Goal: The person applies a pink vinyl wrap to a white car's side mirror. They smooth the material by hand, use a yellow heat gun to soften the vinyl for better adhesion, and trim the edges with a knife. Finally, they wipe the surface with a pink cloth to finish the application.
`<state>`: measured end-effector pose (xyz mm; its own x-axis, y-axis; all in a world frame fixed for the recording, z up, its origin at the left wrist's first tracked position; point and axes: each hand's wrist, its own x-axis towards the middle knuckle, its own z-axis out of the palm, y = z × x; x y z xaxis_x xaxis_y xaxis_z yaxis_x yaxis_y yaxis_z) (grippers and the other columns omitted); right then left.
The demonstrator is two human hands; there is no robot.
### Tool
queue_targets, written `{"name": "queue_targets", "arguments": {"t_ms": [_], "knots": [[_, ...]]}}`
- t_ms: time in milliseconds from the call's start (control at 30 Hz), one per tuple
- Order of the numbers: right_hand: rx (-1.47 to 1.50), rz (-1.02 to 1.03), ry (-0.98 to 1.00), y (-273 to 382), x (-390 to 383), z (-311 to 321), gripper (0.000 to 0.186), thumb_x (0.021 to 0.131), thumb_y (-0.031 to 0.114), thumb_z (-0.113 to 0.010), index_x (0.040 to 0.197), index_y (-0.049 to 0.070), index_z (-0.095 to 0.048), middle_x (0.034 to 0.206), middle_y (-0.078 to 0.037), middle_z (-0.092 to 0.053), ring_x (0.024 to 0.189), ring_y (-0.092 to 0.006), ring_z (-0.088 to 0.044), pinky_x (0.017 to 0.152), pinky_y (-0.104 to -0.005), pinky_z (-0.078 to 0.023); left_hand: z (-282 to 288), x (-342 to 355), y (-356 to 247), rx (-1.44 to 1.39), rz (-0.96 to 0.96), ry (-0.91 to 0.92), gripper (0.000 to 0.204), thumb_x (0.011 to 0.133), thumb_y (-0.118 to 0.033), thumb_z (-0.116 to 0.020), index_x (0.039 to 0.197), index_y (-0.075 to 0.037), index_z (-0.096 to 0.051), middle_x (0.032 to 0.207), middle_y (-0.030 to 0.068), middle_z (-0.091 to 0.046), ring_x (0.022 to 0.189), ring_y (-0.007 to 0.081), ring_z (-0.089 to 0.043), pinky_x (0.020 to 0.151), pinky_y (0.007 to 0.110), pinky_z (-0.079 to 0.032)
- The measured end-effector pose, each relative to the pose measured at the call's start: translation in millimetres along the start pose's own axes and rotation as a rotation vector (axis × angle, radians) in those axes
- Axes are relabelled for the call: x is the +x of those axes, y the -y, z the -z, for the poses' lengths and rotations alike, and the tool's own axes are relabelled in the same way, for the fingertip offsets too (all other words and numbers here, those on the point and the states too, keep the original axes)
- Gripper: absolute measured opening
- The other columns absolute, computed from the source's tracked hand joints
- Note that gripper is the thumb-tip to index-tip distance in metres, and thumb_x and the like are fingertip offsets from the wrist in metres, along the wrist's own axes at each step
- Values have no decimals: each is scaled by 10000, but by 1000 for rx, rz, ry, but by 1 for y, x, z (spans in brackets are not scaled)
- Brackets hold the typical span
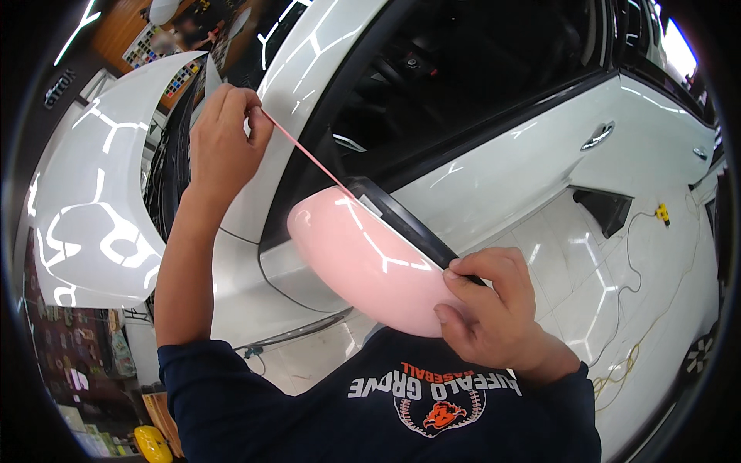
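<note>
In front of me a car's side mirror cover point(370, 262) is wrapped in glossy pink film. Its black mirror edge point(409, 228) runs along the upper right side. My left hand point(228, 135) is raised over the white car's front pillar, its fingers pinched on the end of a thin pink film strip point(305, 152). That strip stretches taut down to the mirror's upper corner. At the mirror's lower right end, my right hand point(494, 305) grips the housing, thumb on the pink side and fingers by the black edge.
Behind the mirror stand the white car's door point(525, 154) and dark side window point(463, 85). Its hood point(100, 193) lies at the left. Cables point(617, 370) and a yellow tool point(662, 214) are on the tiled floor at the right.
</note>
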<state>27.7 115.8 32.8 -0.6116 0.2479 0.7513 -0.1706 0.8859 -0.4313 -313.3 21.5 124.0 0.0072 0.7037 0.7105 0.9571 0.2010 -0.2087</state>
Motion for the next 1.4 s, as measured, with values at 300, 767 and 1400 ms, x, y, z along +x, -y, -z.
{"name": "queue_targets", "arguments": {"t_ms": [300, 767, 1400], "knots": [[6, -9, 13, 0, -2, -2, 387, 649, 27, -759, 1021, -2, -654, 1066, -153, -611, 887, -315, -597, 739, -388, -499, 52, -29, 113, 297, 363, 54, 118, 925, -98, -598, 964, 12, -606, 942, 179, -620, 837, 362, -626, 751, 418, -499], [74, -76, 67, -3, -5, 5, 410, 668, 40, -755, 1059, -17, -644, 1070, -198, -601, 858, -287, -617, 688, -355, -507, 89, -108, -32, -1178, 850, 114, 91, 912, 11, -553, 981, -23, -507, 910, 86, -585, 712, 122, -580, 630, 230, -484], [247, 83, 50, -19, 2, -1, 424, 630, 40, -770, 1030, -47, -659, 1068, -174, -622, 782, -307, -630, 655, -353, -531, 39, 19, -75, -417, -220, 789, 162, 846, -60, -652, 995, -17, -699, 990, 80, -655, 809, 297, -674, 718, 385, -541]]}}
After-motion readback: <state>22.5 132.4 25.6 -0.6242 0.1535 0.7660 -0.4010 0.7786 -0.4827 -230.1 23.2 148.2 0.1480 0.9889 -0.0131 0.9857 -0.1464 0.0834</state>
